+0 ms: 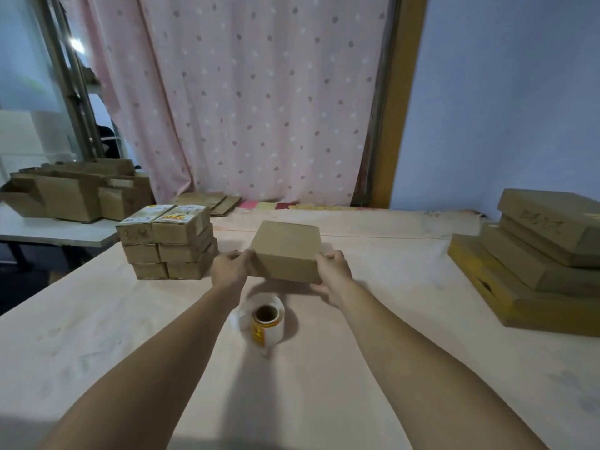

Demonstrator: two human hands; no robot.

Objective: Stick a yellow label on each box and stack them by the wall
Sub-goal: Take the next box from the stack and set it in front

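I hold a plain brown cardboard box (285,250) above the middle of the table, its top bare of any label. My left hand (230,268) grips its left side and my right hand (334,273) grips its right side and underside. Just in front of the box, between my forearms, a roll of yellow labels (265,321) stands on the table. To the left, a stack of small boxes (168,243) three layers high carries yellow labels on its top boxes.
The table (406,319) has a pale pink cover. Flat wide brown boxes (539,258) are piled at the right by the blue wall. Folded cardboard (78,193) lies on a side table at the left. A pink dotted curtain (256,99) hangs behind.
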